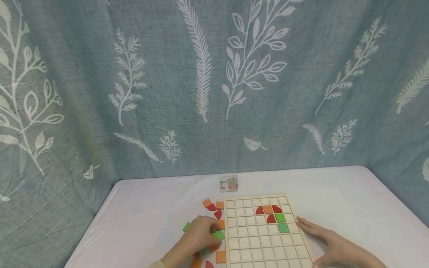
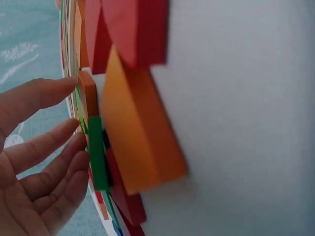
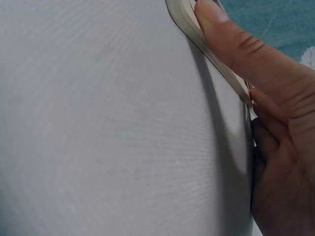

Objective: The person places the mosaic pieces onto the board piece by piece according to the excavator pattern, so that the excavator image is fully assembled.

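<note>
Board (image 1: 264, 241), gridded wood, meets spread right hand (image 1: 330, 243); left hand (image 1: 200, 233) seemingly pinches green tile (image 1: 219, 234).

Matt wood, fine weave

The gridded board (image 1: 246, 243) looks like pale, matt wood. The coloured blocks (image 2: 140, 132) look smooth and mostly matt. White cloth (image 3: 123, 123) with a fine weave covers the desk (image 1: 144, 204); the curtain (image 1: 214, 149) is matt, textured fabric.

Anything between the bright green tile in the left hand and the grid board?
Nothing visible: the bright green tile in the left hand is right beside the left edge of the grid board. Orange tiles lie along that edge, off that path.
</note>
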`<state>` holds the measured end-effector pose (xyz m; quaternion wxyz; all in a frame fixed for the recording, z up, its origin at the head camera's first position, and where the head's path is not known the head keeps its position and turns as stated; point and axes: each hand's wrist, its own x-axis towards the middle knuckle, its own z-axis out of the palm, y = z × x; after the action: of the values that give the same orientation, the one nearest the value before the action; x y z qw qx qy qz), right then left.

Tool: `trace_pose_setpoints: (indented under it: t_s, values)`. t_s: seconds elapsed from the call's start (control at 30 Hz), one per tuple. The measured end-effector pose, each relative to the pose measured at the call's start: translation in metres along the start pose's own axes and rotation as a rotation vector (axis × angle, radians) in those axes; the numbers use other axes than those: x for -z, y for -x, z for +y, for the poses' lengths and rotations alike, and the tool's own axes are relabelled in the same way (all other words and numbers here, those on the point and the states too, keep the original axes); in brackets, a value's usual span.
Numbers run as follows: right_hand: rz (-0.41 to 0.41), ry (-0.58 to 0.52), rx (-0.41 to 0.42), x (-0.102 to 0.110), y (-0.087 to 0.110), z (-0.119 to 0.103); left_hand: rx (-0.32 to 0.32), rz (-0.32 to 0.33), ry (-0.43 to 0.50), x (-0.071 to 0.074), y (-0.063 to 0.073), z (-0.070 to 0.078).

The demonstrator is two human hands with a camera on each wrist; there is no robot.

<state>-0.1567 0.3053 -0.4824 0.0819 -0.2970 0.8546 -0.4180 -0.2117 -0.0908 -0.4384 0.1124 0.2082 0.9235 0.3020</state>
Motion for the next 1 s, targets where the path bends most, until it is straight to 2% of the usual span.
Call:
trace_pose_setpoints:
  t_s: [0.2, 0.43, 0.57, 0.73, 0.87, 1.0]
  values:
    - [-0.011, -0.007, -0.017, -0.001, 0.001, 0.001, 0.014, 0.042, -0.105, -0.008, 0.001, 0.005]
    - [0.011, 0.041, -0.019, -0.003, 0.001, 0.003, 0.047, 0.072, -0.146, -0.013, 0.002, 0.005]
    - [0.03, 0.074, 0.006, -0.004, 0.001, 0.004, 0.033, 0.088, -0.113, -0.013, 0.0, -0.002]
    - [0.022, 0.052, -0.007, -0.003, 0.001, 0.004, 0.024, 0.09, -0.016, -0.01, -0.003, -0.012]
    - [0.019, 0.041, -0.01, -0.003, 0.001, 0.004, 0.008, 0.106, 0.046, -0.005, -0.005, -0.015]
    - [0.02, 0.043, -0.017, -0.003, 0.0, 0.003, -0.041, 0.131, 0.098, -0.003, -0.006, -0.013]
